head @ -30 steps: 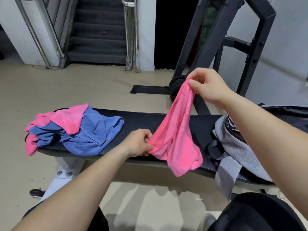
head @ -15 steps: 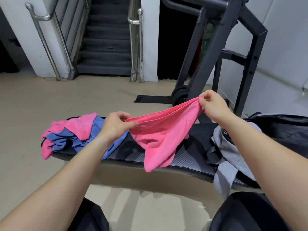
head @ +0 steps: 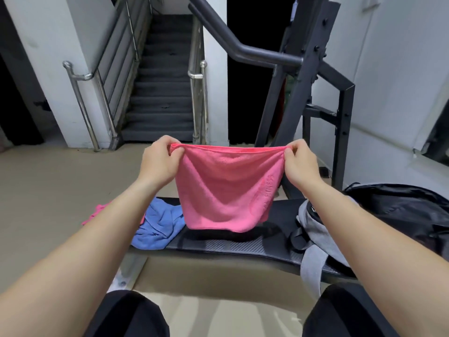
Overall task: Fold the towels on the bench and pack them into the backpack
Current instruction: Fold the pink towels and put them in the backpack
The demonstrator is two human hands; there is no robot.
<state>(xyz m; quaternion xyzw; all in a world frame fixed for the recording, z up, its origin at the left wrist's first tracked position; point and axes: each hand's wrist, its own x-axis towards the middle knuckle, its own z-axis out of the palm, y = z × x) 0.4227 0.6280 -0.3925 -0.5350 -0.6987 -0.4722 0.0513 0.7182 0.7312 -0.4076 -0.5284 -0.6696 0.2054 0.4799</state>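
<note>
A pink towel (head: 226, 190) hangs spread in the air above the black bench (head: 230, 246). My left hand (head: 159, 161) pinches its top left corner and my right hand (head: 300, 164) pinches its top right corner, so the top edge is stretched level. On the bench's left end lies a crumpled blue towel (head: 160, 224), with a bit of another pink towel (head: 96, 212) showing behind my left forearm. A grey and black backpack (head: 323, 229) rests on the bench's right end, partly hidden by my right arm.
A black steel rack (head: 313, 98) rises behind the bench on the right. A staircase (head: 161, 93) with metal handrails is straight ahead across the beige floor. My knees in black trousers sit below the bench's near edge.
Both hands rose and drew apart to the towel's two top corners. The pink towel went from a bunched strip to hanging spread flat. The view tilted up.
</note>
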